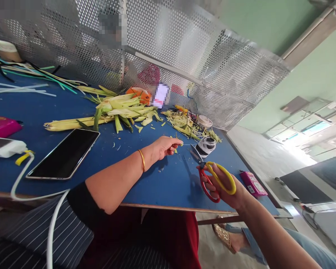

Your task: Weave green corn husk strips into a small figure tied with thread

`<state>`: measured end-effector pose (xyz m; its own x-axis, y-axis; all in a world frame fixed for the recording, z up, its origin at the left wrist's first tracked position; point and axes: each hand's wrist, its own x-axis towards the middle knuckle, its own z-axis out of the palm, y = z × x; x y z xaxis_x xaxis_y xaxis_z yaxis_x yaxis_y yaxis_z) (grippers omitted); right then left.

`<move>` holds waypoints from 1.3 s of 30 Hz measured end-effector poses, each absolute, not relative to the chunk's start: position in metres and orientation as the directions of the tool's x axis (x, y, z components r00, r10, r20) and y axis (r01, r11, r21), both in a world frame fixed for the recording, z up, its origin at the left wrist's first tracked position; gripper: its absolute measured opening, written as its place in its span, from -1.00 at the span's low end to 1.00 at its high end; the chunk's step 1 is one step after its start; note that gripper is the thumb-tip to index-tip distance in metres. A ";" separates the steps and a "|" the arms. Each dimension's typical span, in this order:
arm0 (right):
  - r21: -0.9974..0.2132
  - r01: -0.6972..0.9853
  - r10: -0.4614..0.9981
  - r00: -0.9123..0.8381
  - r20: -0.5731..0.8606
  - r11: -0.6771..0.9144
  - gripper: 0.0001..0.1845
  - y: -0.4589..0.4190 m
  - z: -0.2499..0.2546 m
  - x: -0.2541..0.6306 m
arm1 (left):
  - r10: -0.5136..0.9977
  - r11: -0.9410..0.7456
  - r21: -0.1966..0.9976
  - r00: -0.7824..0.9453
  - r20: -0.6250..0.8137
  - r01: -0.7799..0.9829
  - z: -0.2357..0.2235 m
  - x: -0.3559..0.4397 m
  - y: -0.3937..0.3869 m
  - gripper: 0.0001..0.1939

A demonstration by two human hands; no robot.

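Note:
My left hand [168, 147] is closed in a pinch above the table, fingertips together on a thin white thread [188, 144]. A bit of yellow-green husk shows at those fingertips. From there the thread stretches right toward a black-and-white spool [205, 147] standing on the table. My right hand [232, 194] grips scissors [201, 163] with one red and one yellow handle. Their blades are spread apart, close to the spool and the thread; whether they touch the thread I cannot tell.
A heap of green husks [120, 108] lies at the back, with shredded scraps [182, 121] right of it. A phone [65, 153], white cable [16, 183] and pink packet [253, 184] rest on the blue table [145, 190]. Perforated metal screen [168, 37] stands behind. A person's foot [235, 242] shows at right.

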<state>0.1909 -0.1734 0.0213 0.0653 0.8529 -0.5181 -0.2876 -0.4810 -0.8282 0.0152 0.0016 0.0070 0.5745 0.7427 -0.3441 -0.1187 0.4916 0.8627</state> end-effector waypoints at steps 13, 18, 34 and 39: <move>-0.929 -0.136 0.900 0.233 -0.368 -0.344 -0.50 -0.129 0.000 0.178 | 0.734 0.500 0.857 0.586 -0.344 -0.122 0.011 0.015 -0.005 -0.75; -0.910 0.155 0.883 0.348 -0.314 -0.384 -0.46 -0.136 0.000 0.180 | 0.738 0.504 0.848 0.592 -0.325 -0.164 0.012 0.013 0.000 -0.76; -0.014 0.991 0.951 0.122 -0.284 -0.132 -0.64 -0.148 0.025 0.170 | 0.734 0.557 0.793 0.593 -0.331 -0.247 0.010 0.003 0.014 -0.80; 0.058 0.996 0.950 0.075 -0.302 -0.061 -0.71 -0.131 0.025 0.166 | 0.747 0.540 0.805 0.581 -0.323 -0.246 0.011 0.000 0.014 -0.80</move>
